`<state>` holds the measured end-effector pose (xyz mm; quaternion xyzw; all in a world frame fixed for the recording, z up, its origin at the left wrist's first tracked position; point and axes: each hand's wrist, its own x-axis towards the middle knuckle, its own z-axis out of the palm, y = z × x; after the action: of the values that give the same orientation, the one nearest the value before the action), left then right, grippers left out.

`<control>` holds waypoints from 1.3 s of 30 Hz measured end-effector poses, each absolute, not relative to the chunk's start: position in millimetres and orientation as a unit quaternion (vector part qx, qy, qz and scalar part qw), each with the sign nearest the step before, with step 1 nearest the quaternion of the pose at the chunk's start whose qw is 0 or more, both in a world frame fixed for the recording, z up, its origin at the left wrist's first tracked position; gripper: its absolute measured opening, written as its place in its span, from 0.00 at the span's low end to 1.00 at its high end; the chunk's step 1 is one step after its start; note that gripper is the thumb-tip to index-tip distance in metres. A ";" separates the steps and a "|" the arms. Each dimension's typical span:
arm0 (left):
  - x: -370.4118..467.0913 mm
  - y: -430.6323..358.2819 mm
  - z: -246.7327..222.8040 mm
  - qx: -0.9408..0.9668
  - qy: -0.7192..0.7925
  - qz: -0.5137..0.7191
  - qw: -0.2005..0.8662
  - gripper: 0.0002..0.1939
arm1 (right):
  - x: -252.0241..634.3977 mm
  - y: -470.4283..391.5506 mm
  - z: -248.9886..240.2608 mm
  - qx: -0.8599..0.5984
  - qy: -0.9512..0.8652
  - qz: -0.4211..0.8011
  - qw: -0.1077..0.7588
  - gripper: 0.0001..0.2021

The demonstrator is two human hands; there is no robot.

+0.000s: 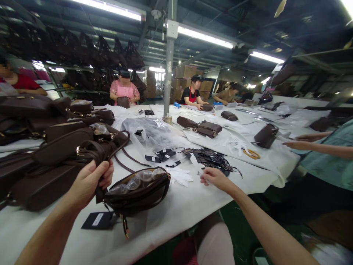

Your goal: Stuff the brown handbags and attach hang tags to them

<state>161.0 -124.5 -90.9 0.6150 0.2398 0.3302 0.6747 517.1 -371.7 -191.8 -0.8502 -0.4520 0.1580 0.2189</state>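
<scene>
My left hand (92, 180) is closed round a bundle of dark brown straps (103, 152). Just to its right an open brown handbag (138, 198) rests on the table, with clear plastic padding (135, 181) showing inside. A black tag (97, 220) lies under the bag's near left side, and a zip pull hangs at its front. My right hand (216, 179) is over the table with thumb and fingertips pinched together; whatever is between them is too small to make out. Right behind it lies a heap of black tags (211, 159) with cords. White paper strips (179, 176) lie between my hands.
Brown handbags (41, 121) are piled at the left. A clear plastic bag (149, 132), more handbags (206, 127) and a yellow looped thing (251, 154) are on the table (187, 217). A pole (168, 66) rises behind. A co-worker's arms (317, 143) reach in from the right; several other people sit opposite.
</scene>
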 end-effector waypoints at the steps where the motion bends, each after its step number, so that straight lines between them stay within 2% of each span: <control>1: 161.5 -124.7 -91.0 0.617 0.236 0.329 0.675 0.24 | 510.5 -375.4 -185.7 -0.836 -0.448 0.183 0.257 0.12; 6: 163.3 -125.2 -92.8 0.621 0.218 0.331 0.676 0.19 | 474.2 -387.1 -154.1 -0.697 -0.365 0.375 0.490 0.20; 12: 164.1 -127.6 -92.9 0.635 0.203 0.326 0.670 0.17 | 434.5 -378.2 -131.2 -0.618 -0.344 0.418 0.571 0.19; 15: 166.1 -129.2 -92.3 0.652 0.186 0.318 0.663 0.18 | 406.1 -356.3 -123.8 -0.592 -0.336 0.436 0.588 0.19; 19: 170.3 -128.9 -93.8 0.692 0.157 0.310 0.633 0.16 | 356.9 -309.5 -109.3 -0.621 -0.374 0.392 0.566 0.21; 23: 172.2 -131.3 -94.5 0.744 0.154 0.271 0.591 0.12 | 314.1 -257.8 -98.6 -0.642 -0.409 0.349 0.547 0.17; 27: 167.3 -131.7 -86.5 0.810 0.134 0.244 0.516 0.07 | 295.2 -224.9 -100.5 -0.596 -0.417 0.375 0.574 0.13; 31: 161.0 -124.7 -77.2 0.888 0.129 0.232 0.376 0.15 | 294.1 -216.3 -105.0 -0.535 -0.368 0.454 0.610 0.13; 35: 163.4 -120.6 -76.5 0.895 0.102 0.195 0.387 0.30 | 297.0 -216.8 -103.7 -0.479 -0.325 0.524 0.625 0.19; 39: 170.7 -122.5 -82.8 0.877 0.106 0.228 0.408 0.35 | 294.0 -210.9 -103.1 -0.496 -0.298 0.498 0.646 0.25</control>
<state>170.7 -122.5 -82.8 0.8775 0.1062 0.2282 0.4082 294.0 -210.9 -103.1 -0.4960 -0.2976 0.4980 0.6461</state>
